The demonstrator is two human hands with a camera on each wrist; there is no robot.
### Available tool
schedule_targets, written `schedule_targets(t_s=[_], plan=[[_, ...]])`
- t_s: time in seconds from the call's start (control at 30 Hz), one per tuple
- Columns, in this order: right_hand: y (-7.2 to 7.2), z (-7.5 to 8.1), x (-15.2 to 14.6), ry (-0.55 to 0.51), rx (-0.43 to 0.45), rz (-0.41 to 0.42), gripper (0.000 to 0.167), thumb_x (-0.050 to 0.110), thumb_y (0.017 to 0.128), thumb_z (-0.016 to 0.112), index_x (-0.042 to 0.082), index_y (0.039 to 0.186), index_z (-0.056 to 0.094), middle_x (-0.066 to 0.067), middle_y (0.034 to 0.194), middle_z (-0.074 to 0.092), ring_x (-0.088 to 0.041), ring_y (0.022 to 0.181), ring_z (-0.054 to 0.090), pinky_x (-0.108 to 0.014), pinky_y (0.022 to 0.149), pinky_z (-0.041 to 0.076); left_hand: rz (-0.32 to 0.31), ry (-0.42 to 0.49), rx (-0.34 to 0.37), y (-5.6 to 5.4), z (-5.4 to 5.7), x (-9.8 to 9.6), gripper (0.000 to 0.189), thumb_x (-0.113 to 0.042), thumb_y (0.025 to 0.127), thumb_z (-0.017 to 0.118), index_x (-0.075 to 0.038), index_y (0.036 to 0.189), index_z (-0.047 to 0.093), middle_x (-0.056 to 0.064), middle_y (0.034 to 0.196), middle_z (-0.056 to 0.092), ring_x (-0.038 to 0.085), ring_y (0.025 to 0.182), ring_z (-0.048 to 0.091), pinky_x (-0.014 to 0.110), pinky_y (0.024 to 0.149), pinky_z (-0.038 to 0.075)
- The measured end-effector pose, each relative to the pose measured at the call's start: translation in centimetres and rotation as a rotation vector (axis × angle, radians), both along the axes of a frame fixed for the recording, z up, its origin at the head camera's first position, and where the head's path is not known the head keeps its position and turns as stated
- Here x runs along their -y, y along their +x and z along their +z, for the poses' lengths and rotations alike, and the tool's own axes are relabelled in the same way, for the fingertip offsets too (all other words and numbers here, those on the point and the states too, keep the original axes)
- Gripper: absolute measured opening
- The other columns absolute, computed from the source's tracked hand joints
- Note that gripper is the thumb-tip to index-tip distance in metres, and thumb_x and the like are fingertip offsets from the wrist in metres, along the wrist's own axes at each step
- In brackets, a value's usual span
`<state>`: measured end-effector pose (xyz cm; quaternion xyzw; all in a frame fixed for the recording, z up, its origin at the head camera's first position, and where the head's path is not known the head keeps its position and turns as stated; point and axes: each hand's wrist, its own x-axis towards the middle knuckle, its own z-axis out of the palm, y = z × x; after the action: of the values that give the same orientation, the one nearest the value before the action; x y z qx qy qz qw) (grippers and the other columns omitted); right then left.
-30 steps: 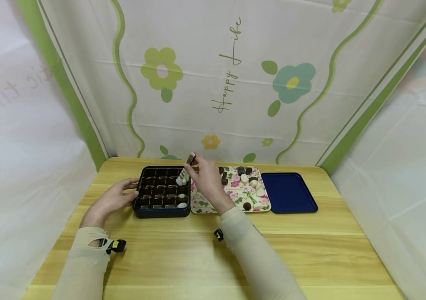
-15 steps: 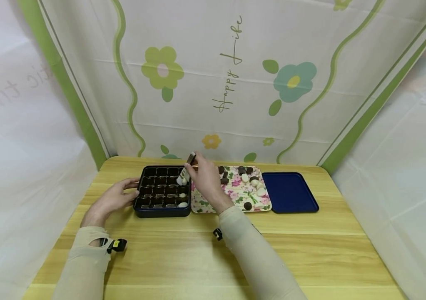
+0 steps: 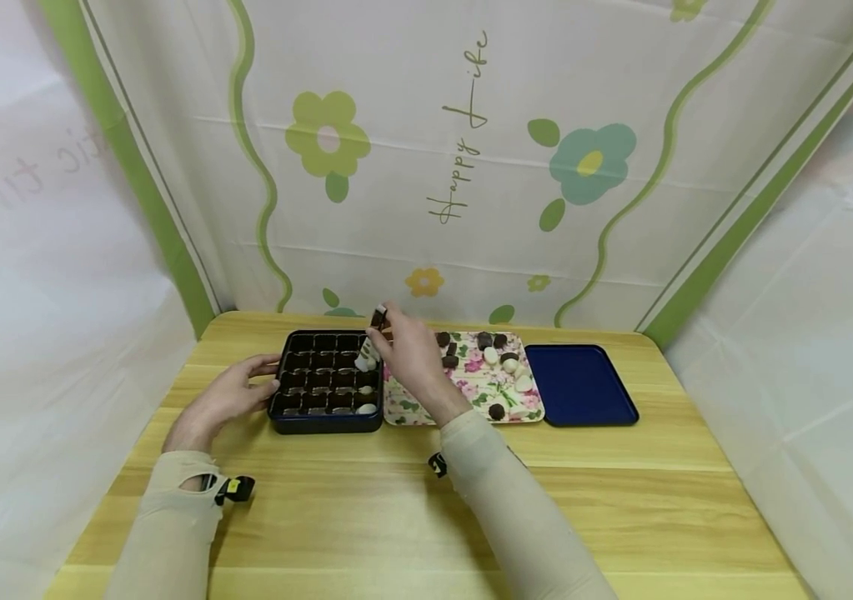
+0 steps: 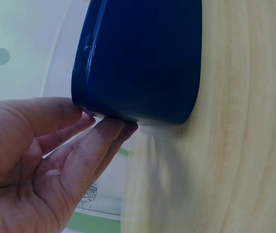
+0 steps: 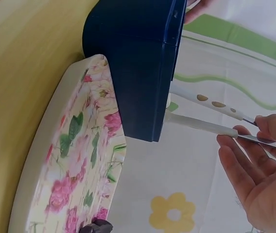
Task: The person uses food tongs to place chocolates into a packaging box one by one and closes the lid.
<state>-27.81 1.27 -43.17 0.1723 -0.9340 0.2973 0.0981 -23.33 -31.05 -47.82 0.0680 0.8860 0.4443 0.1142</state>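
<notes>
My right hand pinches tongs with pale, perforated arms and dark metal handles. Their tips reach into the right column of a dark blue box divided into small black compartments. In the right wrist view the two arms stand apart, and a small white piece shows at the box rim between them. Two white candies lie in the nearer compartments of that column. With fairly straight fingers, my left hand touches the box's left side; the left wrist view shows its fingertips against the wall.
Right of the box lies a floral tray with several dark and white candies, among them a round dark one. A blue lid lies beyond it. A printed curtain hangs behind the wooden table.
My right hand has shifted very slightly, and the tongs' handle end has turned and spread a little. The left hand stays against the box.
</notes>
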Motion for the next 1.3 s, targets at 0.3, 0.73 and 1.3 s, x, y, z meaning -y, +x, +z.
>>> schedule_targets(t_s=[0.3,0.73,1.3], plan=[[-0.1,0.2,0.7,0.081,-0.055,-0.020,0.061,0.041,0.121,0.068,0.005,0.170,0.060,-0.008,0.079,0.076,-0.007,0.041,0.039,-0.020,0.041,0.035,-0.001,0.015,0.021,0.2,0.1,0.0,0.065,-0.006,0.121,0.057,0.013,0.178,0.031,0.045,0.178,0.041,0.062,0.150,0.064,0.035,0.101,0.073],[-0.3,0.3,2.5,0.185,-0.142,-0.111,0.045,0.041,0.120,0.071,0.011,0.153,0.072,-0.001,0.091,0.083,-0.007,0.049,0.053,-0.019,0.041,0.035,-0.015,0.008,-0.002,0.0,-0.1,0.2,0.064,-0.005,0.122,0.056,0.016,0.177,0.030,0.047,0.176,0.042,0.063,0.149,0.064,0.038,0.099,0.074],[-0.3,0.8,1.9,0.115,-0.095,-0.099,0.048,0.039,0.121,0.069,0.009,0.157,0.068,-0.003,0.089,0.083,-0.007,0.047,0.049,-0.020,0.040,0.034,-0.016,0.007,0.010,-0.2,-0.1,0.2,0.064,-0.004,0.122,0.053,0.016,0.177,0.028,0.047,0.177,0.041,0.066,0.154,0.059,0.044,0.101,0.074]])
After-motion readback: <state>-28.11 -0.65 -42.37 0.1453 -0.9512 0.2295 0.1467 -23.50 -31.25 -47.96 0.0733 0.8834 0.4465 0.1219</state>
